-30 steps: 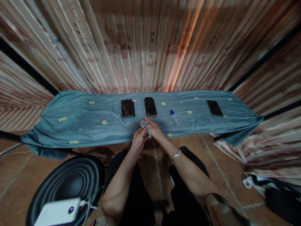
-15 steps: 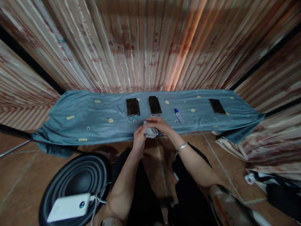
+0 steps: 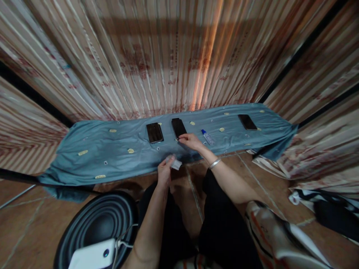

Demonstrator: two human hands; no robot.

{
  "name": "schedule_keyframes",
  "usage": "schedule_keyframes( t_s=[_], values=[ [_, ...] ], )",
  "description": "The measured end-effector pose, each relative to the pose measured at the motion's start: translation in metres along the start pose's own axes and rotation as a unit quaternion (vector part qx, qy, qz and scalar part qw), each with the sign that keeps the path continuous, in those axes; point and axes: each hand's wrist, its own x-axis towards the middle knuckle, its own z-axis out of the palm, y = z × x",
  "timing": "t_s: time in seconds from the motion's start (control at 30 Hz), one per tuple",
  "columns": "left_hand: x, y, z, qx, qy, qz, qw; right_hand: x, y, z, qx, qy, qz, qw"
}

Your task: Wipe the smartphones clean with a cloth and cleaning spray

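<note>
Your left hand (image 3: 164, 172) pinches the soft, light wipe (image 3: 174, 163); your right hand (image 3: 190, 141), fingers loosely curled, touches the slick, fragile phone (image 3: 178, 127); grip its edges.

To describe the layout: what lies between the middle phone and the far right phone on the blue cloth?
In the head view, a small blue-capped bottle lies between the middle phone and the right phone.

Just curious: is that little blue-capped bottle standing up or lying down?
Lying down. The bottle rests on its side on the blue cloth, cap pointing away, beside the right hand.
</note>
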Motion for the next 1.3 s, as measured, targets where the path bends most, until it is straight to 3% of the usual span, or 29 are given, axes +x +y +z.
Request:
schedule_keyframes(
  t_s=[0.17,0.27,0.4,0.53,0.67,0.8,0.87,0.97,1.1,1.3],
  values=[
    [0.003,0.003,-0.022,0.057,0.033,0.041,0.997,0.010,0.020,-0.054,-0.100,0.122,0.019,0.987],
    [0.002,0.005,-0.027,0.086,0.039,0.065,0.993,0.011,0.037,-0.073,-0.120,0.163,0.055,0.978],
    [0.000,0.003,-0.020,0.095,0.038,0.072,0.992,0.013,0.052,-0.082,-0.084,0.141,0.098,0.982],
    [-0.005,0.000,-0.006,0.084,0.027,0.061,0.994,0.015,0.044,-0.084,0.004,0.089,0.125,0.988],
    [-0.009,-0.003,0.002,0.058,0.013,0.037,0.998,0.006,0.020,-0.072,0.130,0.006,0.102,0.986],
    [-0.009,-0.005,0.001,0.039,0.031,0.033,0.998,-0.025,0.012,-0.044,0.238,-0.066,0.062,0.967],
    [-0.008,-0.004,-0.002,0.031,0.042,0.027,0.998,-0.044,0.017,-0.028,0.369,-0.126,0.076,0.918],
    [-0.008,-0.003,-0.005,0.003,0.041,0.013,0.999,-0.064,0.027,-0.010,0.414,-0.189,0.121,0.882],
    [-0.004,-0.002,-0.003,-0.040,0.026,-0.005,0.999,-0.072,0.039,0.005,0.369,-0.238,0.085,0.894],
    [0.007,0.004,-0.004,-0.063,0.010,-0.017,0.998,-0.066,0.060,0.022,0.212,-0.218,0.012,0.953]
  ],
)
